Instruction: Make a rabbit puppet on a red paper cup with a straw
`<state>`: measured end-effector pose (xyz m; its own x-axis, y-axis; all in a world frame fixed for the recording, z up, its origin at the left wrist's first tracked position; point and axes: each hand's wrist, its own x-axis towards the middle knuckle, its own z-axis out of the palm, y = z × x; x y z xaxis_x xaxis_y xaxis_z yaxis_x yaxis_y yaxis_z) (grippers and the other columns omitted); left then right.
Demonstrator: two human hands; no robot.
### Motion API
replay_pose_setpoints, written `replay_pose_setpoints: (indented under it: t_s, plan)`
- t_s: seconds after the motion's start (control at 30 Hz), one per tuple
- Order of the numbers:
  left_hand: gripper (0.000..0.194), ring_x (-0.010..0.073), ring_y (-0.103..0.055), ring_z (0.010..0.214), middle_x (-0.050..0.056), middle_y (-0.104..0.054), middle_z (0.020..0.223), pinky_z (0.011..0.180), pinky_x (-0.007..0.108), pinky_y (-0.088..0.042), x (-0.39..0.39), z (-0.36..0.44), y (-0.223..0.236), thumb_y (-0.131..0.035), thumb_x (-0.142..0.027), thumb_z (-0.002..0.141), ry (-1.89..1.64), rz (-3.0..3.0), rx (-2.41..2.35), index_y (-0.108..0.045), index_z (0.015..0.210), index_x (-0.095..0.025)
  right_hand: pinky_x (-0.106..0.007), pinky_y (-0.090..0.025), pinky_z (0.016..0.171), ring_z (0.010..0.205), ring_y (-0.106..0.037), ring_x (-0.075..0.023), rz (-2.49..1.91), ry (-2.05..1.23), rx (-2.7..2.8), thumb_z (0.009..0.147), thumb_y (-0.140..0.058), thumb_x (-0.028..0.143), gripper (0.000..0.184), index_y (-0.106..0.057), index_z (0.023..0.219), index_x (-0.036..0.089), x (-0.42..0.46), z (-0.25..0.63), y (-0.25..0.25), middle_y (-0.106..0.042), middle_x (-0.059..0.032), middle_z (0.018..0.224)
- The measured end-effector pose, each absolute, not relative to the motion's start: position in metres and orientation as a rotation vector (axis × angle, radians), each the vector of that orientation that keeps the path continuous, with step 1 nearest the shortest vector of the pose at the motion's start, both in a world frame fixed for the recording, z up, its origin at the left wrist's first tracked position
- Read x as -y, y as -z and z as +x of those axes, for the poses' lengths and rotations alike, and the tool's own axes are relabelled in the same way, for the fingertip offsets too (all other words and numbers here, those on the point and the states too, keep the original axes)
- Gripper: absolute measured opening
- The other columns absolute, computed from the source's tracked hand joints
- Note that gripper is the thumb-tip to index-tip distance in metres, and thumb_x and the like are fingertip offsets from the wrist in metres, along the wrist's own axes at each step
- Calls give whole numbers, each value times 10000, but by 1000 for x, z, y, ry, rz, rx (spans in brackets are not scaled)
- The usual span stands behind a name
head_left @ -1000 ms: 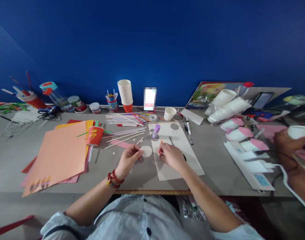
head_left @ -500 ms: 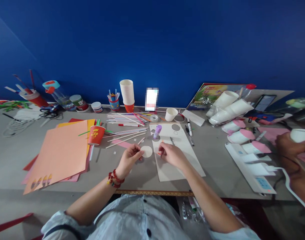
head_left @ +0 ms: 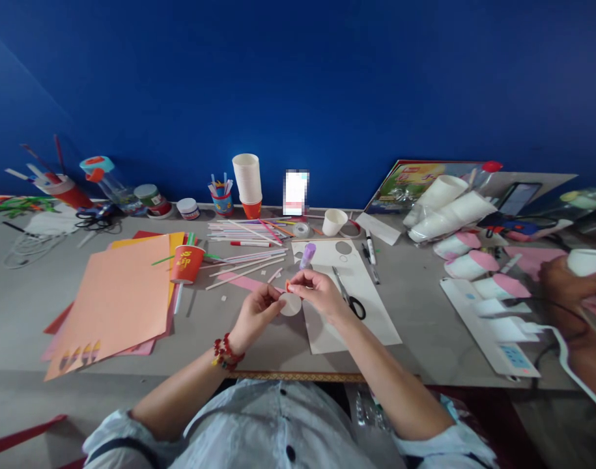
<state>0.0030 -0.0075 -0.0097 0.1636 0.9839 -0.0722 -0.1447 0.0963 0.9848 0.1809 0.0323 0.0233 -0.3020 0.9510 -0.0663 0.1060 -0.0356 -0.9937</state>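
A round white paper disc [head_left: 291,305] is pinched at its left edge between the thumb and fingers of my left hand [head_left: 257,314]. Just above the disc, my right hand [head_left: 317,293] grips a small orange piece [head_left: 288,285] that looks like paper; most of it is hidden by the fingers. Both hands are close together over the grey table. Below and right of my right hand, black-handled scissors [head_left: 357,308] lie on a white sheet [head_left: 370,326] with round holes cut in it. A purple glue stick [head_left: 307,255] stands behind the hands.
Paper straws [head_left: 243,233] lie behind my left hand. An orange cup [head_left: 187,264] stands beside stacked coloured paper [head_left: 126,286]. A white cup [head_left: 334,223] sits at the back. On the right are a power strip [head_left: 488,326] and another person's hand [head_left: 561,280] holding a white cup.
My right hand has moved left with the orange piece to the paper disc, uncovering the scissors. My left hand has brought the disc slightly right and nearer to me.
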Motion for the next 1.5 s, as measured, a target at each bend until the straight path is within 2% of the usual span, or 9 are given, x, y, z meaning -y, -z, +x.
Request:
replay_pose_setpoints:
  t_s: [0.4, 0.7, 1.07, 1.5]
  plan:
    - [322, 87, -516, 574, -31, -562, 653, 541, 192, -384, 7, 3, 9, -751, -418, 760, -1100, 1067, -1031, -546, 768, -169, -258, -442, 644, 680, -576, -144, -1118, -1421, 1461, 760, -698, 332, 152, -646, 755, 190, -30, 178, -25, -668, -4, 736]
    - [309, 87, -527, 601, -30, -568, 685, 574, 196, -445, 6, 3, 10, -772, -384, 736, -1121, 997, -991, -555, 761, -166, -279, -457, 719, 758, -609, -159, -1092, -1441, 1456, 773, -711, 329, 153, -650, 782, 189, -28, 178, -25, -673, -12, 791]
    - [326, 86, -541, 578, -33, -576, 654, 569, 195, -434, 6, 4, 8, -791, -388, 715, -1130, 975, -1000, -559, 759, -163, -266, -483, 719, 773, -607, -148, -1003, -1469, 1509, 751, -718, 281, 154, -625, 844, 199, -28, 177, -24, -641, -2, 831]
    - [338, 88, -531, 580, -27, -580, 652, 572, 196, -424, 6, 4, 8, -787, -411, 723, -1135, 975, -995, -557, 757, -166, -294, -512, 799, 847, -633, -158, -983, -1425, 1479, 758, -724, 273, 215, -610, 927, 206, -29, 176, -14, -662, -23, 900]
